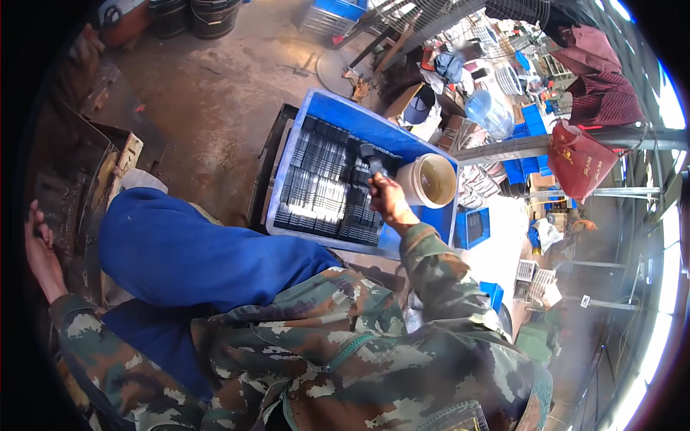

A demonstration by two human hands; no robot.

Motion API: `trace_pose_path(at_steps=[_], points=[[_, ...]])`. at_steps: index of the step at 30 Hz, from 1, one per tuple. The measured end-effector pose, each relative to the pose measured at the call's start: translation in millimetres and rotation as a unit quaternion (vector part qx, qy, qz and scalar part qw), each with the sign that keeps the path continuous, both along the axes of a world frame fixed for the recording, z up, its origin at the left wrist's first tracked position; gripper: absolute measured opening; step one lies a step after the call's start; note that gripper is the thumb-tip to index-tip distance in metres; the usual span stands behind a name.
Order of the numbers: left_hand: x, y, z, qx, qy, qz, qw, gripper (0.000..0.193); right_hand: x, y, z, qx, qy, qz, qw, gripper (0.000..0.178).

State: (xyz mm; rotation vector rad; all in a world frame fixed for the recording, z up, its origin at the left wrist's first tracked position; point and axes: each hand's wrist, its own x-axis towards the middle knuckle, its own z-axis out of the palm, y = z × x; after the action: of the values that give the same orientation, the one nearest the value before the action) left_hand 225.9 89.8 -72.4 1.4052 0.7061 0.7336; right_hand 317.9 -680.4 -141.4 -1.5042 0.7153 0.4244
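Note:
My right hand [389, 198] is closed around the handle of a dark brush-like tool [372, 159], held over a blue plastic crate [338, 108]. The crate holds rows of several dark flat metal pieces [323, 179]. A cream plastic bucket [430, 180] stands in the crate's right end, right beside the hand. My left hand [37, 248] reaches out to the far left and rests with fingers curled on a dark metal surface there. Whether it grips anything is unclear. Both arms wear camouflage sleeves, and my blue-trousered leg [194, 251] lies between the hands.
The crate rests on a dark frame above a bare concrete floor [215, 79]. Black buckets [194, 14] stand at the top. To the right are cluttered shelves, blue bins, a red bag [578, 161], a clear water jug [489, 111] and metal posts.

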Motion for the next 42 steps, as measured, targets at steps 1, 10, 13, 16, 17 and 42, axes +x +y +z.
trace_pose_path(at_steps=[1, 10, 13, 16, 17, 42], points=[[5, 0, 7, 0.005, -0.007, -0.010, 1.000, 0.036, 7, 6, -11, -0.003, 0.014, -0.019, 1.000, 0.029], [1, 1, 3, 0.015, 0.002, -0.027, 1.000, 0.034, 46, 33, -59, 0.009, 0.002, -0.035, 0.999, 0.032], [-7, 5, 3, 0.020, 0.008, -0.024, 0.999, 0.034, 48, 39, -48, -0.029, 0.053, 0.045, 0.997, 0.036], [-5, 5, -4, 0.014, 0.006, -0.024, 1.000, 0.033, 54, 3, -40, -0.185, -0.075, 0.329, 0.923, 0.039], [3, 5, -2, 0.015, 0.003, -0.029, 0.999, 0.033, 59, -15, -50, -0.294, -0.169, 0.504, 0.794, 0.040], [-21, -60, 63, -0.014, -0.126, 0.028, 0.992, 0.024, 85, 41, -15, -0.453, -0.282, 0.288, 0.795, 0.034]])
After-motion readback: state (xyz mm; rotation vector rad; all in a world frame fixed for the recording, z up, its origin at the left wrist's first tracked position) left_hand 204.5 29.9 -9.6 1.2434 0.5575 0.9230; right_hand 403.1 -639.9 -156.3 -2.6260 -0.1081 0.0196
